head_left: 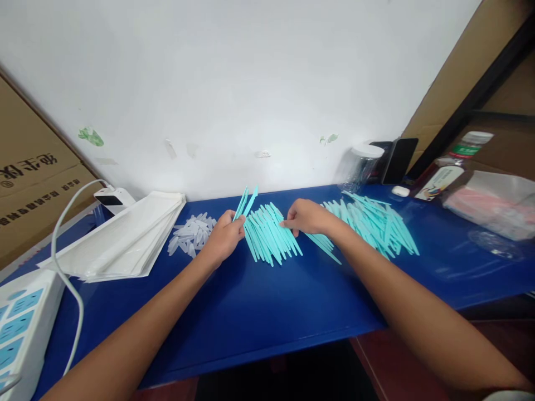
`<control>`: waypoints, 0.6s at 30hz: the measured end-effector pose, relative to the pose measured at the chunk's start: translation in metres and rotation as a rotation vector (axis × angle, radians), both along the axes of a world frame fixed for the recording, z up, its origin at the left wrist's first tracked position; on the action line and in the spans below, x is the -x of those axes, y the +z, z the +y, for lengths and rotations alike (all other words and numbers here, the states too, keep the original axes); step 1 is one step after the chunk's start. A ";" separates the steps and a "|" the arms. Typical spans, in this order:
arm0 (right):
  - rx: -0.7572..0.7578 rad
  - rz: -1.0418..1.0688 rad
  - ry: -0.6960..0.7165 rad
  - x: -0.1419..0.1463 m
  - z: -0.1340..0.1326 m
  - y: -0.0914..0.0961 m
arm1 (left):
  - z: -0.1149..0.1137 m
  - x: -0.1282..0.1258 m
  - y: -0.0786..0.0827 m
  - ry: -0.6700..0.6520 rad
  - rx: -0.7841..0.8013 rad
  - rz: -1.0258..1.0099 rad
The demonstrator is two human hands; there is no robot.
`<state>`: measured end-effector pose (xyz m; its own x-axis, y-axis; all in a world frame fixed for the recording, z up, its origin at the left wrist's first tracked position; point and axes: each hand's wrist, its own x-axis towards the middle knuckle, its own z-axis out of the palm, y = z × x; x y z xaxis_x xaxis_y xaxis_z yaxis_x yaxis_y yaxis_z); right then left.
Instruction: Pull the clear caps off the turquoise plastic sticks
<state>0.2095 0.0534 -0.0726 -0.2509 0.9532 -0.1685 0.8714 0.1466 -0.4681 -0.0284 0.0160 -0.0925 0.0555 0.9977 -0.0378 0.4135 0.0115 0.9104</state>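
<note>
Left hand (pixel 225 238) has its grip clamped on a few teal sticks (pixel 247 201). Right hand (pixel 308 217) touches the stick row (pixel 271 239) near the tabletop (pixel 267 312) back edge; I cannot tell its grip. Best lift sticks singly, tips aligned.

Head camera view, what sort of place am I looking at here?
Likely a small hand-packing workstation: heaps of identical teal plastic sticks on a blue table, a stack of white bags and clear caps beside them, cardboard boxes to the left.
</note>
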 end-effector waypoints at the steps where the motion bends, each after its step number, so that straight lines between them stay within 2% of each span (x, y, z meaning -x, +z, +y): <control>1: -0.054 0.001 -0.022 0.001 0.000 -0.001 | -0.002 -0.001 0.002 -0.023 0.029 -0.072; 3: -0.196 0.079 -0.059 0.002 0.001 -0.002 | -0.005 -0.003 0.006 -0.069 0.095 -0.225; 5: -0.256 0.283 -0.040 0.006 0.000 -0.002 | -0.008 -0.005 0.009 -0.126 0.133 -0.336; 8: -0.116 0.630 0.016 0.015 -0.006 -0.001 | -0.012 -0.007 0.011 -0.190 0.153 -0.431; 10: -0.021 0.763 0.002 0.023 -0.011 -0.002 | -0.014 -0.009 0.011 -0.212 0.158 -0.457; 14: 0.070 0.946 -0.028 0.036 -0.020 -0.005 | -0.018 -0.013 0.011 -0.232 0.168 -0.486; 18: 0.055 1.023 -0.051 0.042 -0.026 -0.001 | -0.019 -0.014 0.010 -0.231 0.179 -0.512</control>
<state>0.1675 0.0276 -0.0736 -0.2587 0.9641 0.0594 0.0553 0.0762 -0.9956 -0.0145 -0.0027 -0.0822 0.3262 0.9383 -0.1151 -0.0686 0.1449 0.9871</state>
